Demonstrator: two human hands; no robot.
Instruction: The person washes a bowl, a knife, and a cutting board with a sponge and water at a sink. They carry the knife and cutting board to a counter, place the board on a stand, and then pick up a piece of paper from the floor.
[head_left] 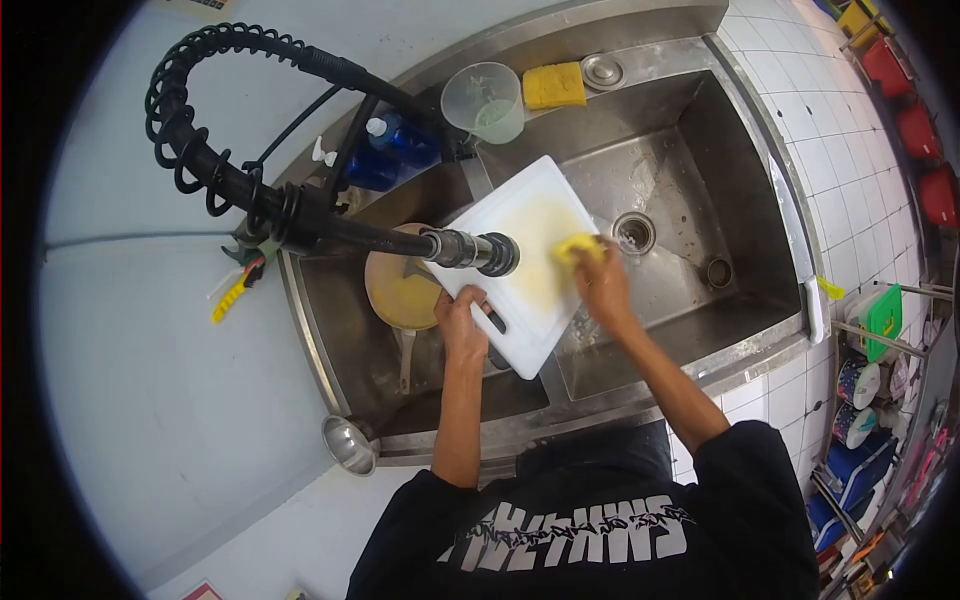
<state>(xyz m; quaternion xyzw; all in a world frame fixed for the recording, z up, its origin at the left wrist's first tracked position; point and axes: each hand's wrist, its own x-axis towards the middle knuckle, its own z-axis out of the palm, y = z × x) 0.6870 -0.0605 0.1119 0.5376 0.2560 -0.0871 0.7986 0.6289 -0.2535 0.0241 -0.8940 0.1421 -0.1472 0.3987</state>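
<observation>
A white cutting board [535,325] with a yellowish stain in its middle is held tilted over the divider of a double steel sink. My left hand [463,322] grips its lower left edge beside the handle slot. In my right hand [603,287] is a yellow sponge [577,246], pressed on the board's right part. The black faucet's metal spray head [470,250] hangs over the board's left side. Partly behind the board, a round yellowish pan [395,290] lies in the left basin.
A clear plastic tub [483,100], a folded yellow cloth or sponge [554,86], a drain cover [602,71] and blue bottles [408,140] stand along the back rim. On the right rim lies a knife [815,305]. A metal bowl [350,445] is at the lower left corner.
</observation>
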